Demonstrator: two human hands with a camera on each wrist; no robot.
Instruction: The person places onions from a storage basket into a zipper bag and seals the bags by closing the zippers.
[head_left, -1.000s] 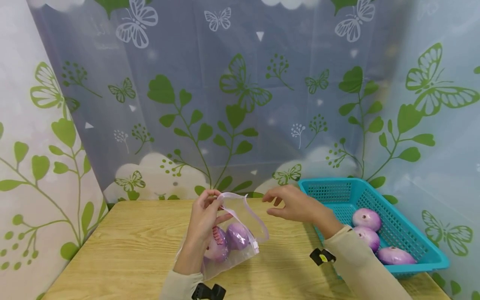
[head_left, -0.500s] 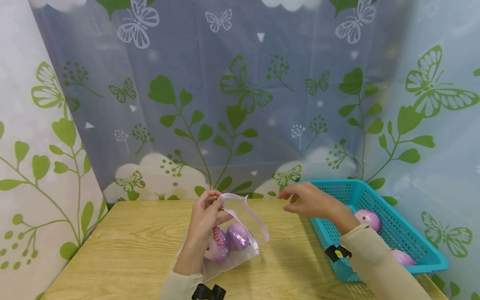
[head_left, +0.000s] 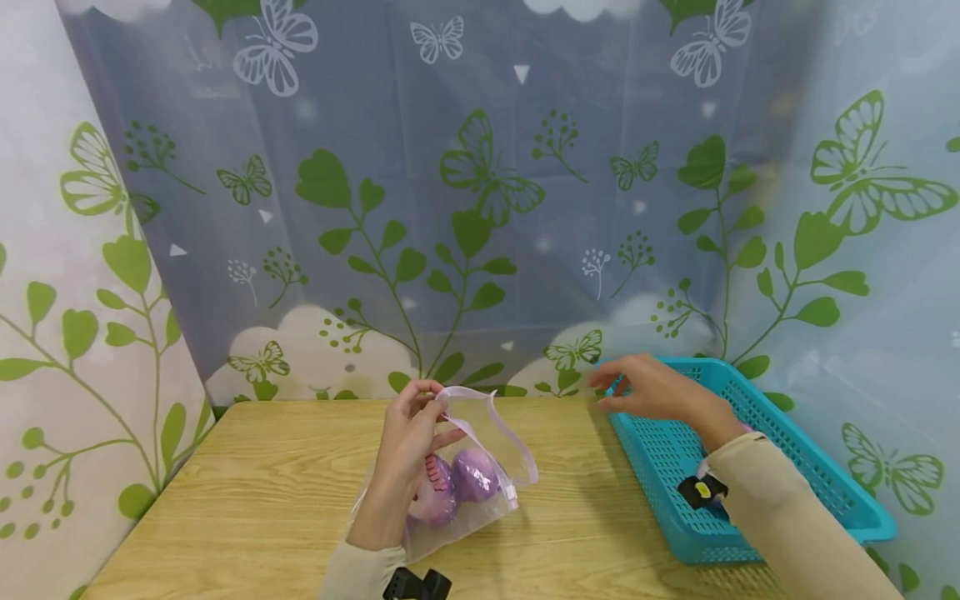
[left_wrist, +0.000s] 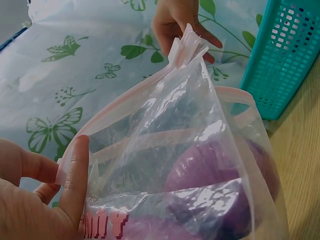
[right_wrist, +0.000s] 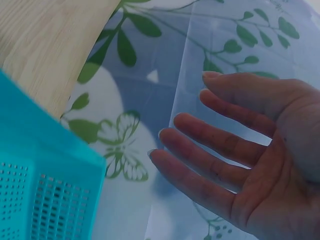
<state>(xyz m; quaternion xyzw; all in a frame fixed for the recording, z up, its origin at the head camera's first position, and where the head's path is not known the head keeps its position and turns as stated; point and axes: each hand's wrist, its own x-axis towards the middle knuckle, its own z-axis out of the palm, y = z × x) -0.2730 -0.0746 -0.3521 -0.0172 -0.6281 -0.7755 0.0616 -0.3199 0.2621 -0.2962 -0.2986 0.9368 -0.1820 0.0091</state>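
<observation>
A clear zip bag (head_left: 457, 529) with a pink rim and red print stands open on the table, two purple round items (head_left: 476, 474) inside it. My left hand (head_left: 407, 433) pinches the bag's rim between thumb and fingers; the left wrist view shows the grip (left_wrist: 45, 195) on the rim's edge. Over the far left corner of the blue basket (head_left: 855, 500) hovers my right hand (head_left: 652, 390), its fingers loosely spread and holding nothing. Its empty palm (right_wrist: 270, 155) shows in the right wrist view. My right arm hides most of the purple items in the basket.
The wooden table (head_left: 247, 483) lies under the bag and basket. A patterned curtain (head_left: 480, 250) with green leaves and butterflies hangs behind the table and along both sides. The basket stands at the table's right edge.
My right hand has moved right, away from the bag to over the basket's far left part, and its forearm now covers the purple items there. The left hand and bag have stayed in place.
</observation>
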